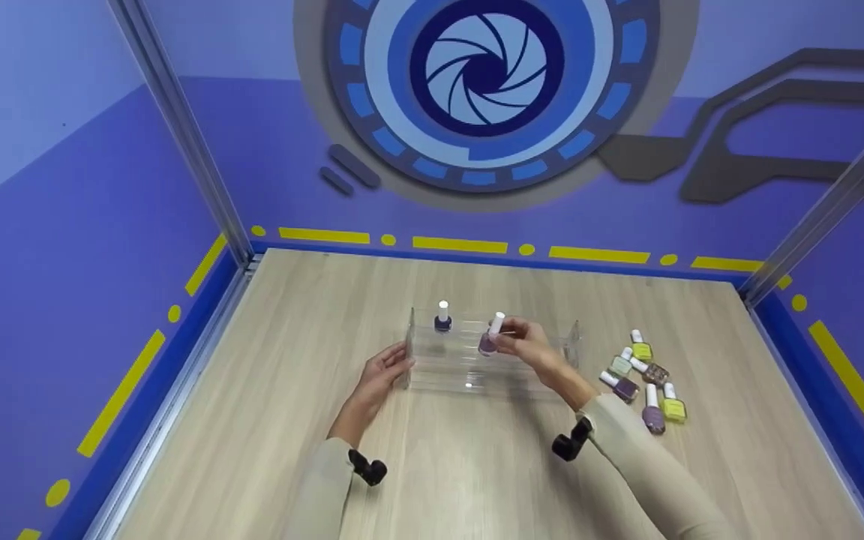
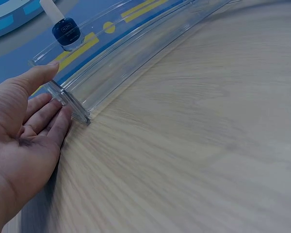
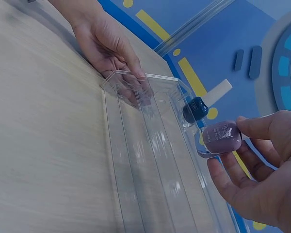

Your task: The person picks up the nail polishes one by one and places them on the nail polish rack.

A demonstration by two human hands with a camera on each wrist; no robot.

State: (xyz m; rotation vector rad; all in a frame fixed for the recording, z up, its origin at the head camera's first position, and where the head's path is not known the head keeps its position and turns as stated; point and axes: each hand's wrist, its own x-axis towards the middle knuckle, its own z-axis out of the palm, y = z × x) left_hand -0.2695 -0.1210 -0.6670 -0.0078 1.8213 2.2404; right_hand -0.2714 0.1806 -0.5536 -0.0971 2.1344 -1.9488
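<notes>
And it's pale beige on both arms here: the left sleeve (image 1: pixel 317 491) and the right sleeve (image 1: pixel 649 465), long and plain, each running down to the wrist! Look there, a small black camera (image 1: pixel 368 468) at the left cuff, a matching black camera (image 1: pixel 571 441) at the right, both chunky, both with rounded ends. Past the fabric, bare left hand (image 1: pixel 378 377), bare right hand (image 1: pixel 531 347).

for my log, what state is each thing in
Clear plastic tiered rack: upright
Navy glass bottle: capped, upright on rack
Mauve glass bottle: capped, tilted, held
Right hand: holds that bottle
Left hand: touches rack's end
Two yellow glass bottles: capped, on wooden table
Pale green glass bottle: capped, on table
Speckled brown glass bottle: capped, on table
Dark purple glass bottle: capped, on table
Second mauve glass bottle: capped, on table
</notes>
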